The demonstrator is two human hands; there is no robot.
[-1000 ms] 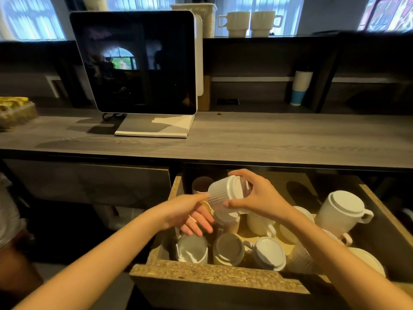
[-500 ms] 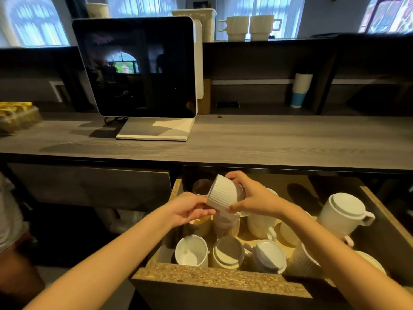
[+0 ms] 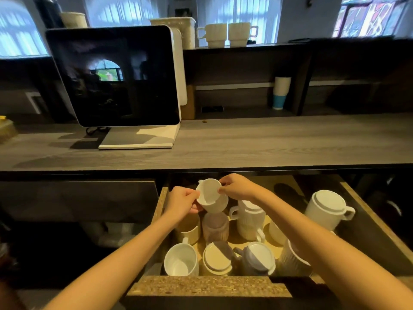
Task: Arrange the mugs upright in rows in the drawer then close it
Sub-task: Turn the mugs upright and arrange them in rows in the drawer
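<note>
Both hands hold one small white ribbed mug (image 3: 211,196): the left hand (image 3: 182,202) pinches its rim, the right hand (image 3: 237,186) grips its far side. The mug tilts, mouth open toward the camera, above the back left of the open wooden drawer (image 3: 210,285). Other white mugs crowd below.

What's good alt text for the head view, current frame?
Both hands, left hand and right hand, hold a white mug tilted, mouth toward the camera, above an open drawer of white mugs, most upside down and one at front left upright. Above the drawer, a grey countertop carries a dark screen on a stand.
</note>
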